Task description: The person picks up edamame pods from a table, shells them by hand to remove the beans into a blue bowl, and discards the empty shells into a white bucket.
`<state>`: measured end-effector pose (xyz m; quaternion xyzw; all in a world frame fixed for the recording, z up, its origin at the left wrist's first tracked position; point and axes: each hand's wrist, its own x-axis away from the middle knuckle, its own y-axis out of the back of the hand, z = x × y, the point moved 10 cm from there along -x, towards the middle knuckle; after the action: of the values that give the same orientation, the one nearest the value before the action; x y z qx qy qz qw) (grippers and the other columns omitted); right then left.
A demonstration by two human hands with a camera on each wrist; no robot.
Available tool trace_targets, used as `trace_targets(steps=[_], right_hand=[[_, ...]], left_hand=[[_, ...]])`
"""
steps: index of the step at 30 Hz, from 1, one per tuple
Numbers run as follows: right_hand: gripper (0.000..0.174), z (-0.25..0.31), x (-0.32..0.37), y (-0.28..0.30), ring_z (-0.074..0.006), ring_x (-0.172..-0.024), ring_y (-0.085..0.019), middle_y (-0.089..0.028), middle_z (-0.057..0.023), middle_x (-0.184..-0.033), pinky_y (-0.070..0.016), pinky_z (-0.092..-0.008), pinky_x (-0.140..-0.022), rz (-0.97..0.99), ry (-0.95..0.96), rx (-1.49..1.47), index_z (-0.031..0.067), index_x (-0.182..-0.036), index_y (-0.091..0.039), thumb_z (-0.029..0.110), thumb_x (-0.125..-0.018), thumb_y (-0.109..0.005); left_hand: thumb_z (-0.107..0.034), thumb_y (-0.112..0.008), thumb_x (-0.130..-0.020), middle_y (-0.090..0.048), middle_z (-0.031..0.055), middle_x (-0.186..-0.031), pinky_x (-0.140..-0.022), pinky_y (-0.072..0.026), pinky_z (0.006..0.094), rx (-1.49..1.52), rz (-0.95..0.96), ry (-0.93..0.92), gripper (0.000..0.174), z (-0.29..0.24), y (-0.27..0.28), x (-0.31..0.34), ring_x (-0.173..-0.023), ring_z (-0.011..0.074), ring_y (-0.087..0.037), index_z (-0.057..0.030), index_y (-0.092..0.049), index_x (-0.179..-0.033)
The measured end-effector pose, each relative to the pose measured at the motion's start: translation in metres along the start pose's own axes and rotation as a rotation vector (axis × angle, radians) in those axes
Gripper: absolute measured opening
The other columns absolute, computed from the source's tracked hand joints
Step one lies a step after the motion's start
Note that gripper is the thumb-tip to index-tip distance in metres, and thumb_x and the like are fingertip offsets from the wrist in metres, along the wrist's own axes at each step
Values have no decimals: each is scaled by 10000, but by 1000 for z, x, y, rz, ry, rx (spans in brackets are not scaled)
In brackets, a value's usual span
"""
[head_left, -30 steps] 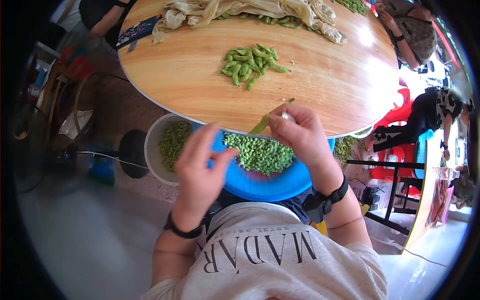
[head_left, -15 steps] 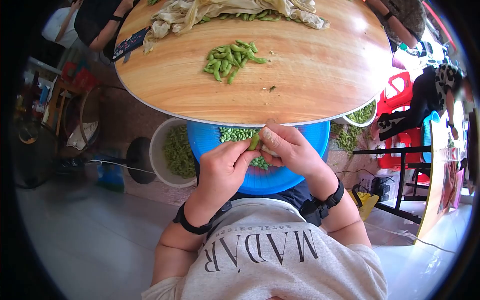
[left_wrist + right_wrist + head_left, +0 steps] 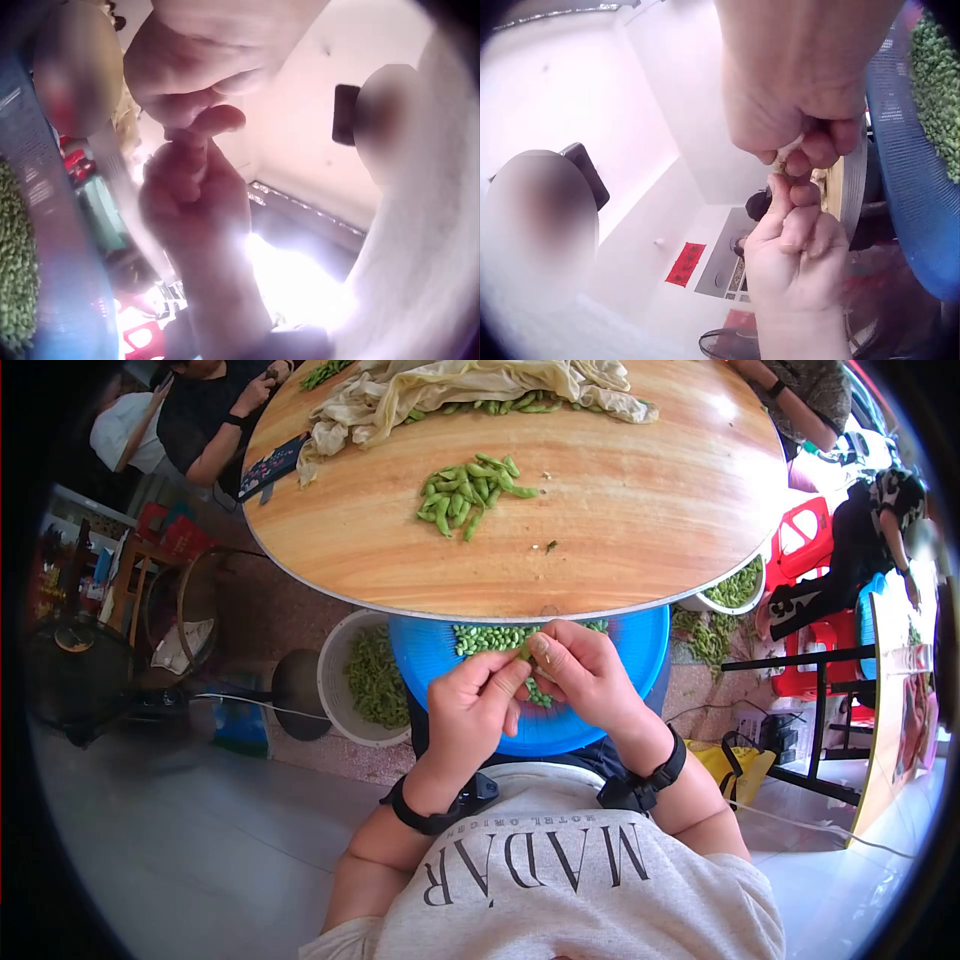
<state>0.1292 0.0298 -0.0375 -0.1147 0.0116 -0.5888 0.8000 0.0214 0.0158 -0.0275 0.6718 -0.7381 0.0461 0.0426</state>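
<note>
Both hands meet above a blue basket (image 3: pixel 640 655), fingertips close together. Between them is a green soybean pod (image 3: pixel 525 651), mostly covered by the fingers. My left hand (image 3: pixel 470 705) pinches its near end with thumb and forefinger. From the other side, my right hand (image 3: pixel 592 678) grips it, thumb on top and fingers curled beneath. Shelled green beans (image 3: pixel 490 638) lie in the basket below, partly hidden by the hands. In the right wrist view, the fingertips of the left hand (image 3: pixel 799 255) press up against those of the right hand (image 3: pixel 802 105).
A small heap of pods (image 3: pixel 465 495) sits on the round wooden table (image 3: pixel 640 540), with a crumpled cloth (image 3: pixel 390 405) over more pods behind. White tubs of pods or shells stand left (image 3: pixel 340 690) and right (image 3: pixel 745 592). Other people are around the table.
One second ago the hands were apart, the right holding a pod and the left spread over the basket. They came together on the pod, which now shows less between the fingers.
</note>
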Motion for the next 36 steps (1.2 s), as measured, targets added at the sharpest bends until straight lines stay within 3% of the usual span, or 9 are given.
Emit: trace_targets(steps=[7,8,10,13,17,18,21,30,36], right_hand=[[253,-12,-1,-3,-63,-526,-431,-487,2,-584,-358,-222,-467,166,-95,-29,15,-776,-545,241,-889,-555],[253,-4,-4,4,-80,-534,-454,-499,-15,-590,-376,-236,-481,122,-10,152,8,-780,-553,245,-861,-592],[276,15,-7,13,-113,-550,-499,-522,-49,-600,-413,-264,-508,29,162,513,-5,-790,-570,253,-805,-664],[301,38,-5,0,-151,-595,-557,-556,-90,-615,-446,-290,-548,1,310,501,-8,-801,-589,241,-720,-738],[223,11,-9,-12,-137,-578,-566,-593,-92,-614,-440,-281,-518,156,-50,311,2,-810,-599,156,-705,-721],[160,16,-9,-15,-109,-545,-546,-597,-79,-610,-430,-265,-494,171,84,395,10,-810,-605,113,-717,-685],[109,11,-10,-16,-85,-531,-528,-585,-53,-592,-427,-249,-484,190,146,474,21,-800,-610,92,-731,-656],[150,-11,-11,-2,-57,-494,-488,-558,-3,-609,-392,-203,-428,6,-175,143,26,-812,-575,147,-791,-662],[192,-20,-10,-7,-38,-496,-465,-545,13,-606,-361,-184,-418,12,-153,105,36,-802,-562,180,-787,-688]], left_hand=[[-150,-522,-894,-572,92,-625,-334,-338,193,544,182,379,178,37,-2,-8,-365,91,-450,14,-582,-864],[-152,-526,-892,-579,83,-632,-338,-341,188,557,173,342,167,36,0,-8,-374,90,-468,7,-570,-862],[-155,-521,-894,-584,78,-628,-340,-340,186,328,101,279,172,28,8,-7,-381,87,-479,2,-570,-845],[-154,-519,-894,-589,69,-618,-345,-342,184,143,64,191,173,29,9,-5,-391,83,-492,-5,-571,-824],[-128,-531,-888,-585,64,-599,-351,-339,184,362,102,312,154,37,4,0,-396,76,-493,-12,-572,-795],[-101,-541,-880,-586,63,-604,-355,-341,187,331,123,330,137,37,5,1,-402,73,-494,-7,-565,-782],[-88,-534,-881,-580,64,-605,-361,-347,192,29,131,290,143,32,11,2,-401,67,-479,3,-556,-773],[-114,-541,-883,-593,54,-658,-373,-344,169,104,176,247,135,32,13,-3,-422,50,-471,1,-587,-827],[-70,-545,-863,-602,65,-669,-372,-340,167,186,234,311,88,36,10,-1,-428,54,-478,0,-584,-825]])
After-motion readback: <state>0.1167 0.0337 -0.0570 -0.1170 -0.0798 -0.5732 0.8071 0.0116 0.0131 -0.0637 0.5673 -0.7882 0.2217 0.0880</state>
